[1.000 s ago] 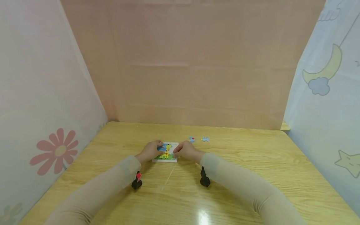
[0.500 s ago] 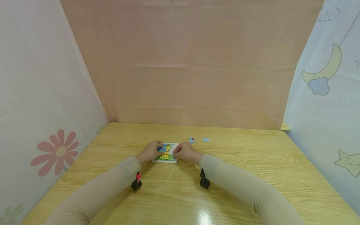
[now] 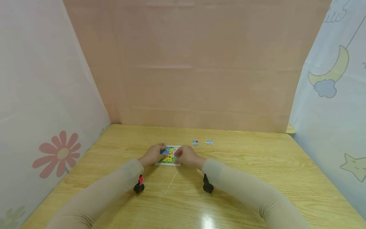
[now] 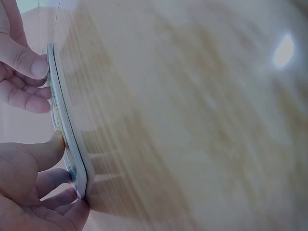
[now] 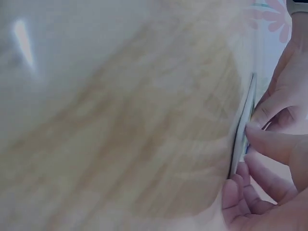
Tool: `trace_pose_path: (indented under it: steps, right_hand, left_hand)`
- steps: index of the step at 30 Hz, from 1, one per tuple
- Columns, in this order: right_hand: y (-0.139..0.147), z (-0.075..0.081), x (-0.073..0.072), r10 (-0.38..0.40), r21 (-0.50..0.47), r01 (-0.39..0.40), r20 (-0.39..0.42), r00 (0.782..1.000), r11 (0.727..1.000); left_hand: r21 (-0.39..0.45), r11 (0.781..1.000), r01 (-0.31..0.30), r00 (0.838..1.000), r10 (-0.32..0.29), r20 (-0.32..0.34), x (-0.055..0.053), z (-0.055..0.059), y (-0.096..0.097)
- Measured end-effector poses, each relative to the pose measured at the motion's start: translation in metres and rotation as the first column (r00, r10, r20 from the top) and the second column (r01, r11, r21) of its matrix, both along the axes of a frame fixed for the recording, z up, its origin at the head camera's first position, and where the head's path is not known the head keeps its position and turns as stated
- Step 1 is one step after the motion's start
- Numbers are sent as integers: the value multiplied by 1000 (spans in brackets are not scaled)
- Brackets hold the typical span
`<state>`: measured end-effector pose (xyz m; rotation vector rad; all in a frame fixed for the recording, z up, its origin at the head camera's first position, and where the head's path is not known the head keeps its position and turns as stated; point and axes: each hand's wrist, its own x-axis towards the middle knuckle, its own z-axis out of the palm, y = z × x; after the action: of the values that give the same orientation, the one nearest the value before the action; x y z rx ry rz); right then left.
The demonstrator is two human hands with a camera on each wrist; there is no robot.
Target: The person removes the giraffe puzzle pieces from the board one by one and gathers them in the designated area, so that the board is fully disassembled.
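A small puzzle board (image 3: 167, 164) with a giraffe picture and a white rim lies flat on the table. My left hand (image 3: 153, 154) grips its left side, the thumb over the picture and the other fingers at the edge. My right hand (image 3: 187, 156) is over the board's right part, thumb and forefinger apart and touching its face. That hand covers much of the right rim. In the right wrist view, the right thumb (image 5: 269, 144) rests on the board (image 5: 242, 130), and the lower fingers lie by its edge. Two loose blue puzzle pieces, one with a red spot (image 3: 195, 143) and one with a yellow tip (image 3: 209, 142), lie behind the right hand.
The wooden table (image 3: 257, 171) ends at a tan backdrop (image 3: 200, 70). White printed cloths hang on the left (image 3: 43, 79) and right (image 3: 323, 117). Dark wrist-camera mounts (image 3: 208, 184) sit under both sleeves.
My right hand has shifted slightly left over the board, and its thumb and forefinger have spread from their closer pinch. My left hand, the board and the loose pieces stay put.
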<state>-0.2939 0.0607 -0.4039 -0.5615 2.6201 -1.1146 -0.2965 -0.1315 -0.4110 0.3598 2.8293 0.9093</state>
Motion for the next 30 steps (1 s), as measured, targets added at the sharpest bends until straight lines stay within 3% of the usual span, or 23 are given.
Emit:
trace_pose_path:
  steps: [8,16,24,30]
  right_hand:
    - [-5,7,2,12,56,-13,20,1000,998]
    - [-5,7,3,-27,20,26,66,997,999]
    - [-4,8,7,-19,-3,20,29,999,1000]
    - [-1,7,7,-62,-163,93,189,980,982]
  left_hand:
    - [-14,1000,4,1000,-4,-9,0,0,0]
    - [-38,999,7,1000,-7,-8,-2,-2,-1]
    - [-28,1000,10,1000,-10,-8,-3,-3,-2]
    - [-32,999,7,1000,-7,0,-2,-3,-1]
